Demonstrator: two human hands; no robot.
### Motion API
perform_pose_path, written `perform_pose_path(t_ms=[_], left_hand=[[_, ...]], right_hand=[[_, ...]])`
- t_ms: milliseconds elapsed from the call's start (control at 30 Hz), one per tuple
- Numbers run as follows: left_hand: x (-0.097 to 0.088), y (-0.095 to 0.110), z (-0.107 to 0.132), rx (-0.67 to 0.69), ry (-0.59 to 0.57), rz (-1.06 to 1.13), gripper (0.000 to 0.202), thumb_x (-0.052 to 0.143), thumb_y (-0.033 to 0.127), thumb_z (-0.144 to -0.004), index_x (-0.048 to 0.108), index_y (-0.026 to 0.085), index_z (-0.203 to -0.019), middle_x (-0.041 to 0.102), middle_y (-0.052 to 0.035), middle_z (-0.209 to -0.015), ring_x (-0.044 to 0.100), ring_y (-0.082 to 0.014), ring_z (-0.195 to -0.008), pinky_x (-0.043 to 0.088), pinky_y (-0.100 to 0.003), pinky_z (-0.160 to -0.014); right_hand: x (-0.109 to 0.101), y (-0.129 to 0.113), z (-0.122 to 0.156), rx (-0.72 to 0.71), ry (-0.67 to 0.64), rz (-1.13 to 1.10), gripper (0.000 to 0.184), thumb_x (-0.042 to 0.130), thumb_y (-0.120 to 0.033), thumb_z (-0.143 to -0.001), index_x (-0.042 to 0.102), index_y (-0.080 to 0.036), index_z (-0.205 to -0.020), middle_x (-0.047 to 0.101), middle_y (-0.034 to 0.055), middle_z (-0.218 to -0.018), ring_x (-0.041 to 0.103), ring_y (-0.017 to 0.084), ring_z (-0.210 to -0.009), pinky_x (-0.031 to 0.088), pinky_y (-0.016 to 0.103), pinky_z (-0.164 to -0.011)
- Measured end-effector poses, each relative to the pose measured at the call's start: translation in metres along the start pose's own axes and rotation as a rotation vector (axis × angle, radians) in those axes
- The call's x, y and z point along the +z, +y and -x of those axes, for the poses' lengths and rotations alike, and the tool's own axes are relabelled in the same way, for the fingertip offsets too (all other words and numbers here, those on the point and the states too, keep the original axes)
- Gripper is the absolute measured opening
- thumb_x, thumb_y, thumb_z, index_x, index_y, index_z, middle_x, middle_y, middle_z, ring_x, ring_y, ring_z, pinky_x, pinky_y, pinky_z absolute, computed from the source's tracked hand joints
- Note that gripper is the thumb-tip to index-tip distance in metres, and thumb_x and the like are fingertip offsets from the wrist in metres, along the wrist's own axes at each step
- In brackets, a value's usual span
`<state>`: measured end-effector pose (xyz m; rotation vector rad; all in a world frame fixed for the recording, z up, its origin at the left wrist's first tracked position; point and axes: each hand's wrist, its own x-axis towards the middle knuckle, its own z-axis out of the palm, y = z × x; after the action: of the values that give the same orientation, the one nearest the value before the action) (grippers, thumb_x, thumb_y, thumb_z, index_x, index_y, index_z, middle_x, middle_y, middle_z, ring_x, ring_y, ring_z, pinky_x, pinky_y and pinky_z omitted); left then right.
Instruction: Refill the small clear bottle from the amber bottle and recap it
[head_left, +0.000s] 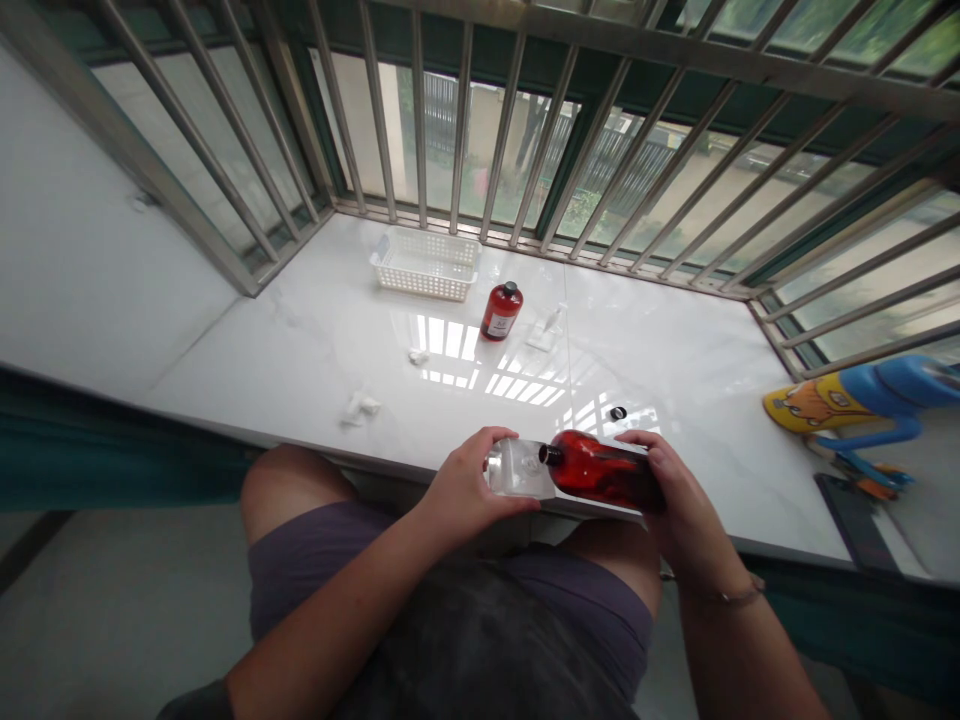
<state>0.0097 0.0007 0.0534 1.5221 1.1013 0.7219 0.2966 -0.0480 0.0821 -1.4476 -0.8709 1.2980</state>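
My right hand [679, 490] grips a red bottle [600, 468] tipped on its side, its open black neck pointing left. My left hand [469, 485] is closed around a small clear container [517, 468], held against the bottle's mouth. Both hover over the near edge of the white marble sill [337, 340], just above my lap. The bottle's black cap [618, 413] lies on the sill a little beyond my hands.
A second red bottle [501, 311] with a black cap stands upright farther back, beside a clear plastic piece [547, 328]. A white basket [425, 263] sits by the window bars. Crumpled white scraps [360, 407] lie at left. A blue-and-yellow toy [847, 400] and a dark phone [855, 520] are at right.
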Motion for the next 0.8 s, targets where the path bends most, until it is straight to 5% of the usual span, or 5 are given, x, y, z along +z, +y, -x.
perform_pose_path(t_ms=[233, 333, 500, 800], left_hand=[[0.0, -0.002, 0.001, -0.049, 0.007, 0.107, 0.083, 0.106, 0.037, -0.062, 0.065, 0.029, -0.134, 0.075, -0.0055, -0.131, 0.075, -0.0295, -0.117, 0.062, -0.045, -0.103], [0.001, -0.005, 0.002, -0.048, 0.005, 0.19, 0.085, 0.107, 0.036, -0.061, 0.065, 0.029, -0.134, 0.074, -0.0069, -0.133, 0.075, -0.0298, -0.119, 0.063, -0.045, -0.104], [-0.001, -0.011, 0.005, -0.035, 0.019, 0.292, 0.083, 0.107, 0.033, -0.062, 0.063, 0.028, -0.133, 0.07, -0.0089, -0.139, 0.074, -0.0302, -0.124, 0.062, -0.047, -0.109], [-0.012, -0.036, 0.009, -0.064, 0.099, 0.264, 0.081, 0.104, 0.035, -0.067, 0.059, 0.026, -0.133, 0.068, -0.0099, -0.14, 0.073, -0.0304, -0.126, 0.062, -0.05, -0.111]], right_hand=[[0.031, 0.058, 0.005, 0.216, 0.087, -0.498, 0.043, 0.073, -0.062, -0.096, 0.075, -0.027, -0.12, 0.085, 0.0048, -0.106, 0.081, 0.026, -0.082, 0.067, 0.035, -0.063], [0.043, 0.072, 0.007, 0.339, 0.062, -0.645, 0.045, 0.07, -0.065, -0.097, 0.08, -0.024, -0.114, 0.085, 0.0072, -0.095, 0.078, 0.023, -0.07, 0.065, 0.032, -0.057], [0.055, 0.08, 0.006, 0.427, -0.056, -0.866, 0.042, 0.07, -0.062, -0.098, 0.079, -0.024, -0.117, 0.085, 0.007, -0.105, 0.078, 0.02, -0.072, 0.063, 0.026, -0.054], [0.05, 0.082, 0.004, 0.353, -0.168, -1.141, 0.074, 0.091, -0.069, -0.081, 0.071, -0.027, -0.138, 0.078, 0.0087, -0.134, 0.079, 0.02, -0.106, 0.069, 0.028, -0.089]])
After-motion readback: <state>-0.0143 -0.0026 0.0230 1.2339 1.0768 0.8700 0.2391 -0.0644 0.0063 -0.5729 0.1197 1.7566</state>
